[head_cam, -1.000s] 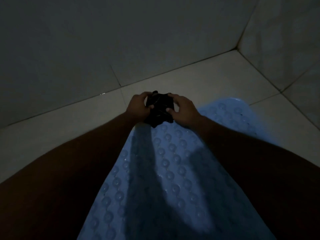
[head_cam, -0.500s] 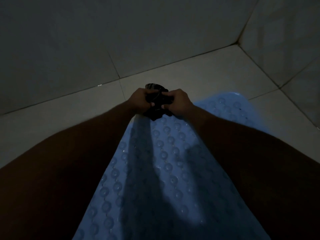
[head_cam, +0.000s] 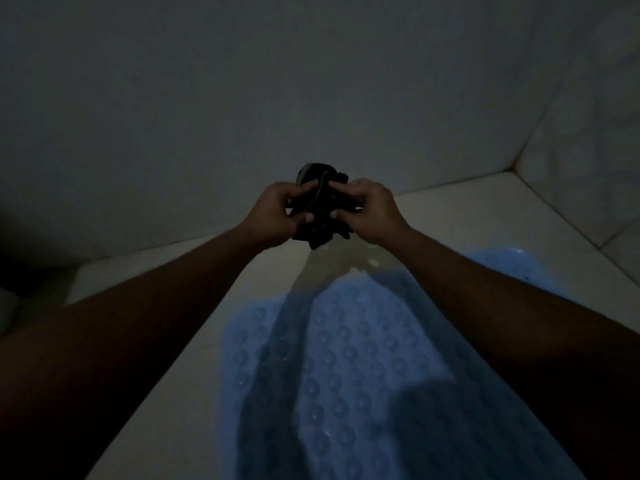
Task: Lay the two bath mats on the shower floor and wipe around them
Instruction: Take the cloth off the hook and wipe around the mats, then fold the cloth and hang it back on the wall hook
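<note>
Held a dark, bunched cloth [head_cam: 320, 206] up between both hands, above the far end of the blue bath mat [head_cam: 346, 358]. Gripped it from the left with the left hand [head_cam: 273, 213], fingers curled over the top and thumb pressed in below; matched that from the right with the right hand [head_cam: 372, 211], neither one open, both wrapped round the same bundle. Found the mat flat on the pale shower floor [head_cam: 467, 209], dotted with round studs, long axis running from the near edge of view away toward the wall [head_cam: 242, 98] beyond its far end. Made out only this one mat; saw no second one anywhere in view. Noted a wet gleam [head_cam: 349, 261] on the floor just past the mat's far edge, directly below the cloth. Judged the ground for wiping to lie down and slightly forward of the hands: bare floor beyond the mat's far end, then along its left side. Rated both hands equally near that far strip, the left nearer the floor left of the mat. Took the coming move to hinge on lowering the cloth past the mat's end without catching its edge.
</note>
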